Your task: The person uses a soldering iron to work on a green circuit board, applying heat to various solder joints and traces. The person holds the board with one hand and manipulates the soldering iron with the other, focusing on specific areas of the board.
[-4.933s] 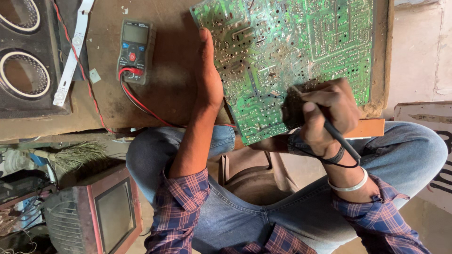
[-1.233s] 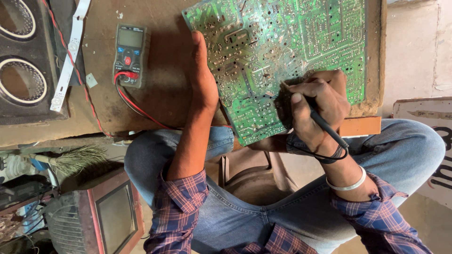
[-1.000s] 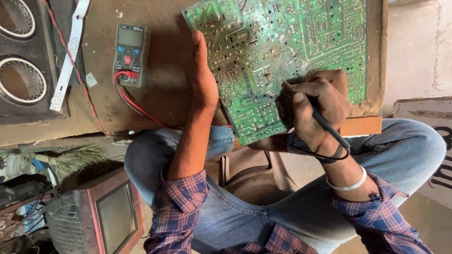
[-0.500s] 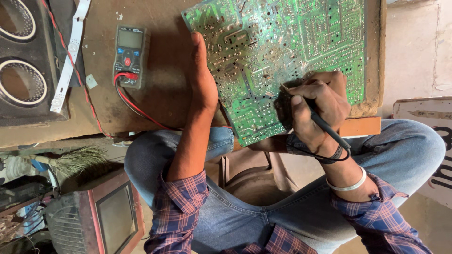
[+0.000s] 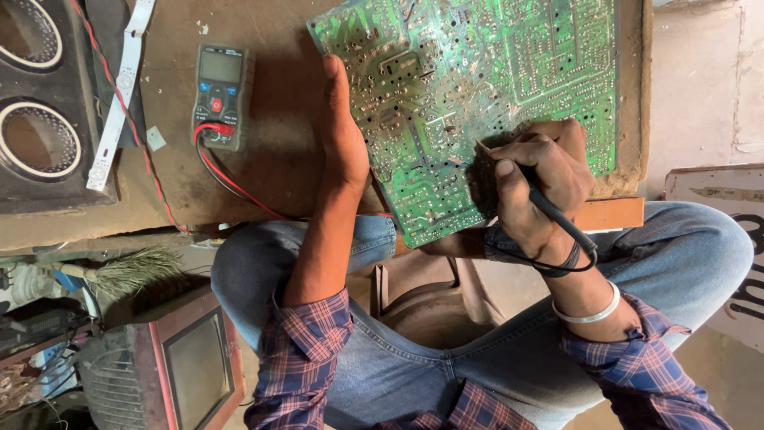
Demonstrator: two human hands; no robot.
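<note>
A large green circuit board (image 5: 477, 87), solder side up, lies tilted on a low brown wooden table (image 5: 270, 151). My left hand (image 5: 344, 135) grips the board's left edge, fingers tucked under it. My right hand (image 5: 537, 179) holds a black probe (image 5: 549, 211) like a pen, with its tip touching the board near the lower middle. The probe's black lead loops around my right wrist. A dark digital multimeter (image 5: 221, 95) rests on the table left of the board, with a red lead (image 5: 239, 187) running from it toward my lap.
A black speaker box (image 5: 40, 103) with two round cones stands at the far left, a white strip (image 5: 119, 87) lying beside it. A small old television (image 5: 191, 374) and a brush (image 5: 127, 271) sit on the floor at lower left. My knees in jeans frame a brown stool (image 5: 430, 302).
The view has shifted slightly. My right hand has moved the probe tip a little along the board. My left hand keeps the same grip.
</note>
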